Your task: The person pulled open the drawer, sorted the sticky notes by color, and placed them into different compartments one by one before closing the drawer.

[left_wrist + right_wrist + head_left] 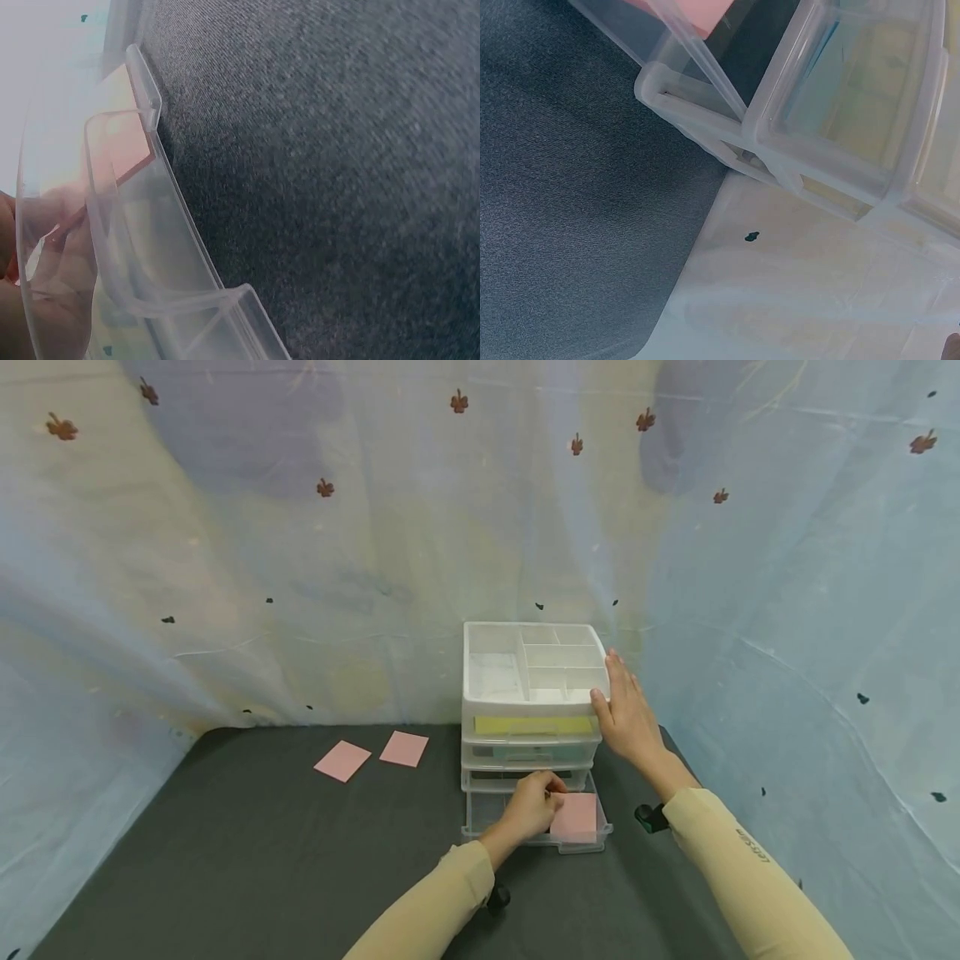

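A white and clear plastic drawer unit [531, 739] stands on the dark table, its bottom drawer [480, 814] pulled out. My left hand [550, 795] reaches into that drawer and pinches a pink sheet [577, 817] lying in it. The left wrist view shows the same pink sheet [124, 150] through the clear drawer wall [161, 247], with my fingers [37, 292] blurred behind it. My right hand [606, 687] rests flat, fingers straight, against the unit's top right corner. The right wrist view shows the unit's corner [832, 127] from low down.
Two more pink sheets [342, 761] [404, 748] lie on the dark cloth [262, 843] left of the unit. A yellow pad [532, 725] shows in the top drawer. Pale curtains [225, 568] enclose the table on three sides.
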`<act>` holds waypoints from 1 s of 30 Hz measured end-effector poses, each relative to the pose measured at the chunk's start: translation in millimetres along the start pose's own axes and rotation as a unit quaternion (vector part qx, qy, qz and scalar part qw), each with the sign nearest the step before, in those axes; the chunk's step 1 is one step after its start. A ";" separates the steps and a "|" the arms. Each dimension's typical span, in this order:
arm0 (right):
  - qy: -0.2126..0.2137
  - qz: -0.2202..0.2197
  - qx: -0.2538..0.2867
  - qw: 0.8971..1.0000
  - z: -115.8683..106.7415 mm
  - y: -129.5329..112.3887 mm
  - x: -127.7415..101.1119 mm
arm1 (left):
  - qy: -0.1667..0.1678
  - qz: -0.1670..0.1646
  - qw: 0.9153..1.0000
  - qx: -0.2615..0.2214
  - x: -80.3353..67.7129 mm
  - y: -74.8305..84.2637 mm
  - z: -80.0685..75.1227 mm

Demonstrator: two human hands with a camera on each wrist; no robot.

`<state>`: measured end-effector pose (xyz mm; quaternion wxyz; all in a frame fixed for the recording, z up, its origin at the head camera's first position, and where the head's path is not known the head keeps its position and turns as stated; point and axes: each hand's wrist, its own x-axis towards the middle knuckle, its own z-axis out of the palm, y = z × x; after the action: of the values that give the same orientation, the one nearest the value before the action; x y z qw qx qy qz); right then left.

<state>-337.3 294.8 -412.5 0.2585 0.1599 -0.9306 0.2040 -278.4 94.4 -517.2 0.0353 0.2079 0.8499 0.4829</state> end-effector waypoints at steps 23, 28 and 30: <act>0.006 -0.003 -0.005 1.000 0.7 1.3 -0.8 | -0.047 0.008 0.968 0.247 6.6 -14.2 -3.8; 0.004 0.004 -0.008 1.000 0.8 0.0 -1.5 | -0.050 0.007 0.967 0.249 6.7 -15.4 -2.9; 0.002 0.006 -0.009 1.000 0.7 -0.7 -1.6 | -0.052 0.004 0.968 0.247 6.5 -14.8 -3.3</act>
<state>-336.0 294.1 -413.7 0.2606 0.1518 -0.9327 0.1976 -290.0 87.7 -526.9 0.0249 0.2384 0.9390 0.2468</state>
